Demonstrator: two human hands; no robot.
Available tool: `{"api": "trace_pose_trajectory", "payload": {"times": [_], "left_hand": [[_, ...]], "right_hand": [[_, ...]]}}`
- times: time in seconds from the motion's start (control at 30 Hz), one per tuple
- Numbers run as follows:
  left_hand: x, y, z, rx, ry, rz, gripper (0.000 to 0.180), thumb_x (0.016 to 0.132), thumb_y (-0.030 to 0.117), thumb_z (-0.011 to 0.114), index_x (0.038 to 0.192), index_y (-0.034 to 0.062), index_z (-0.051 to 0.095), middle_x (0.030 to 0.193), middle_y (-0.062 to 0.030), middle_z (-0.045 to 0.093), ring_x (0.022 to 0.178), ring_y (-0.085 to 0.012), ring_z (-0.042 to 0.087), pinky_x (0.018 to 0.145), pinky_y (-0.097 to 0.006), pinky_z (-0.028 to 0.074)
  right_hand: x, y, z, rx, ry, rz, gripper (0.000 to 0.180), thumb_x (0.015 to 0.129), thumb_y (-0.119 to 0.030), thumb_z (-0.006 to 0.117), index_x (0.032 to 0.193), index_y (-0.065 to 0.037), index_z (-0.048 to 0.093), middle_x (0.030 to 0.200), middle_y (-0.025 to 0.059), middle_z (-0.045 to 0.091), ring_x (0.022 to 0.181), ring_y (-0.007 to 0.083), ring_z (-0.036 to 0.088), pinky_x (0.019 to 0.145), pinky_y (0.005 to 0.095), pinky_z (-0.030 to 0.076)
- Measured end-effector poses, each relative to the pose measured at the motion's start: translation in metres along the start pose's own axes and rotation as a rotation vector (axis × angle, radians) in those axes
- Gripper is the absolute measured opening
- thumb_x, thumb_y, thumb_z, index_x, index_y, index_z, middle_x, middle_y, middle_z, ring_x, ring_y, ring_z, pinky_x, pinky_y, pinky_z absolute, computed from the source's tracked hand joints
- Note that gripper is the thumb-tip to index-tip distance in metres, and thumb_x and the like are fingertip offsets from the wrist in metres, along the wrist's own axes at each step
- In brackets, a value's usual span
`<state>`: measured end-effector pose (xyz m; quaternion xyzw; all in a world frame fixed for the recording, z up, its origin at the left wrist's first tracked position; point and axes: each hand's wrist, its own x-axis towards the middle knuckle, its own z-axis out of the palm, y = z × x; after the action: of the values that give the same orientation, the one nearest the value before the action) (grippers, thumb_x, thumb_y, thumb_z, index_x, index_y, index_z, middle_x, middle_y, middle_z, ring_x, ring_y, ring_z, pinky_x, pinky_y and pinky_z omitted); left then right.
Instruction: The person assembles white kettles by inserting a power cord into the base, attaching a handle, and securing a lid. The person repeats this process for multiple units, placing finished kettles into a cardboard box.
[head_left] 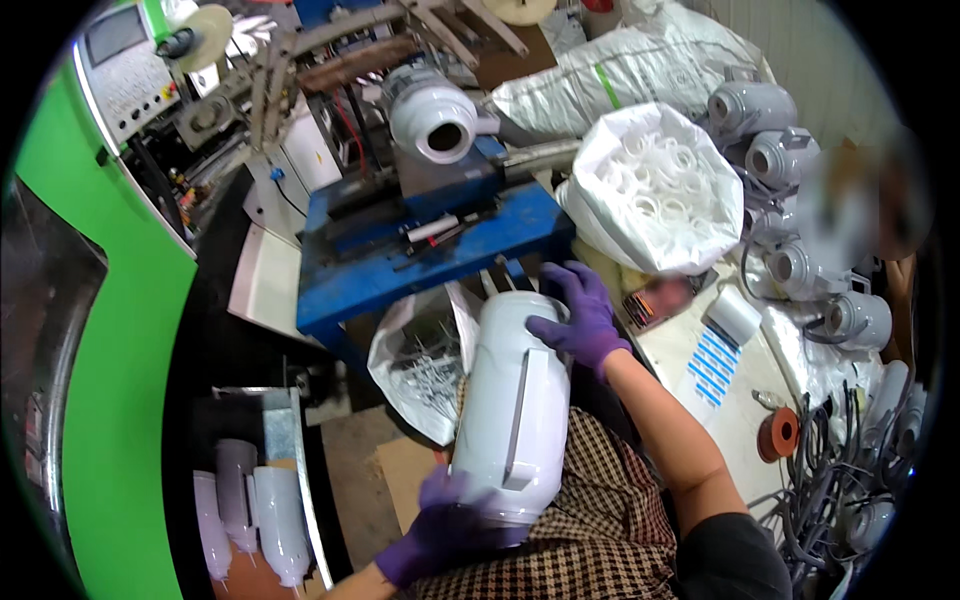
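A light grey, glossy plastic cylinder housing [491, 399] with a long side handle stands slanted in front of my lap. My right hand [583, 315], in a purple glove, grips its upper end, fingers bent over the rim and side. Around the lower end is my left hand [445, 530], also purple-gloved and slightly blurred; part of its grip is hidden. Just behind the housing, a white bag [390, 352] holds many small metal pieces.
A similar housing [437, 120] lies on a fixture over the blue bench [430, 265]. White plastic rings [655, 190] fill a sack at its right. On the right table [660, 372] are blue strips, a copper-coloured spool [778, 434] and cables. More housings [278, 515] occupy a lower-left bin.
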<state>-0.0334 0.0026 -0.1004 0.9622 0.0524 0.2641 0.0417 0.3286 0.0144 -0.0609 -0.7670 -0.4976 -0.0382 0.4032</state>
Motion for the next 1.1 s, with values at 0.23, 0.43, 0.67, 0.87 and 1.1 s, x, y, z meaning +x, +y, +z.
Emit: {"api": "trace_pose_trajectory", "payload": {"times": [0.23, 0.43, 0.67, 0.87, 1.1], "left_hand": [[-0.037, 0.015, -0.039, -0.532, 0.307, -0.528, 0.047, 0.084, 0.016, 0.085, 0.123, 0.0038, 0.062, 0.162, -0.031, 0.02, 0.146, -0.0429, 0.038, 0.117, -0.048, 0.038], [-0.052, -0.007, -0.048, 0.272, 0.455, -0.617, 0.048, 0.098, 0.028, 0.068, 0.14, 0.0076, 0.059, 0.139, -0.0341, 0.054, 0.126, -0.0329, 0.061, 0.095, -0.037, 0.054], [-0.015, -0.095, -0.11, -0.329, 0.8, -0.577, 0.067, 0.096, 0.009, 0.056, 0.158, 0.0036, 0.03, 0.157, -0.0206, 0.039, 0.136, -0.0372, 0.051, 0.106, -0.046, 0.05], [0.159, -0.159, -0.083, -0.262, 0.718, -0.346, 0.062, 0.082, -0.002, 0.064, 0.143, 0.0031, 0.055, 0.154, -0.0187, 0.046, 0.141, -0.0411, 0.045, 0.113, -0.051, 0.043], [0.343, -0.175, -0.036, 0.687, 0.155, -0.026, 0.056, 0.077, 0.012, 0.07, 0.13, 0.0296, 0.068, 0.156, 0.0003, 0.048, 0.148, -0.0486, 0.03, 0.107, -0.078, 0.03]], "right_hand": [[0.045, -0.059, 0.014, 0.193, -0.352, -0.131, 0.084, 0.089, -0.051, 0.07, 0.161, -0.025, 0.034, 0.128, 0.0305, 0.062, 0.117, 0.0466, 0.063, 0.103, 0.0489, 0.049], [0.215, -0.082, 0.015, -0.232, -0.153, -0.009, 0.071, 0.09, -0.047, 0.071, 0.153, -0.031, 0.041, 0.131, 0.0206, 0.06, 0.121, 0.0413, 0.062, 0.099, 0.0486, 0.052], [0.01, -0.031, -0.054, 0.074, 0.505, -0.597, 0.049, 0.063, -0.035, 0.088, 0.102, -0.012, 0.07, 0.11, 0.0117, 0.067, 0.094, 0.0367, 0.063, 0.083, 0.0478, 0.048], [-0.153, 0.011, -0.162, 0.841, 0.513, 0.07, 0.041, 0.048, -0.025, 0.086, 0.081, -0.007, 0.07, 0.095, 0.0159, 0.072, 0.084, 0.0311, 0.07, 0.077, 0.0365, 0.054], [-0.097, 0.034, -0.13, 0.637, -0.056, -0.211, 0.038, 0.066, -0.025, 0.089, 0.071, -0.008, 0.056, 0.075, 0.007, 0.06, 0.068, 0.0221, 0.057, 0.062, 0.0355, 0.043]]}}
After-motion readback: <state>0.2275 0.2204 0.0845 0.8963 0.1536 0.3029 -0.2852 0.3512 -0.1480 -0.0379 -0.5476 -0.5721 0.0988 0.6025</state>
